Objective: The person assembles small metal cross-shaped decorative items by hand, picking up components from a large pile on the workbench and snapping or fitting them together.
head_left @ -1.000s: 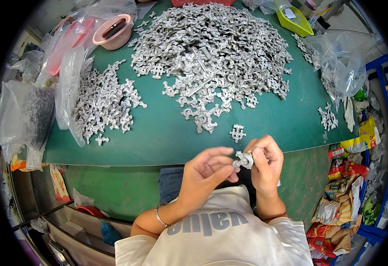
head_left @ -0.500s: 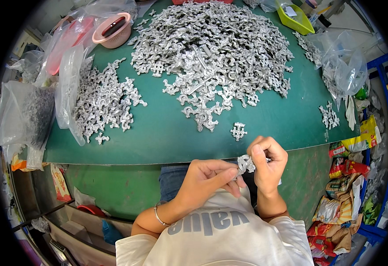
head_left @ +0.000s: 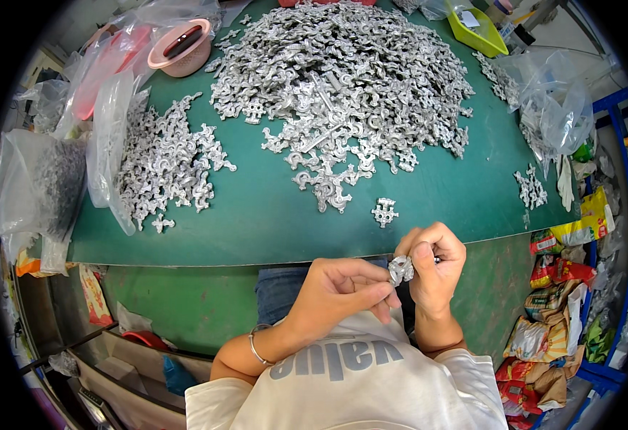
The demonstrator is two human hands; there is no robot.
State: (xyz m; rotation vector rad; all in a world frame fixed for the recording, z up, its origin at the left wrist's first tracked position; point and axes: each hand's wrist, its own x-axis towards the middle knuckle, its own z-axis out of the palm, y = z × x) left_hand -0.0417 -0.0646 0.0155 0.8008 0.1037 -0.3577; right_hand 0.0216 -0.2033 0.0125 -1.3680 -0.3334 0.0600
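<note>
A small silver cast metal part (head_left: 401,270) is held between both hands, just in front of the table's near edge. My left hand (head_left: 350,288) pinches it from the left with thumb and fingertips. My right hand (head_left: 432,269) closes on its right side, thumb pressed against curled fingers. A small dark tip shows by the right fingers; what it belongs to is hidden. On the table beyond my hands lies a single cross-shaped metal part (head_left: 385,212). Behind it rises a large heap of similar metal parts (head_left: 350,86).
A smaller pile of parts (head_left: 167,158) lies left on the green table (head_left: 257,222), beside clear plastic bags (head_left: 110,143). A pink basket (head_left: 185,61) holds a dark red-handled object. At right are a few parts (head_left: 530,188), a yellow-green tray (head_left: 477,36) and a blue rack (head_left: 626,236).
The held part has turned a little in my fingers and moved slightly right. My left hand has followed it rightward; the right thumb has shifted slightly. The piles look unchanged.
</note>
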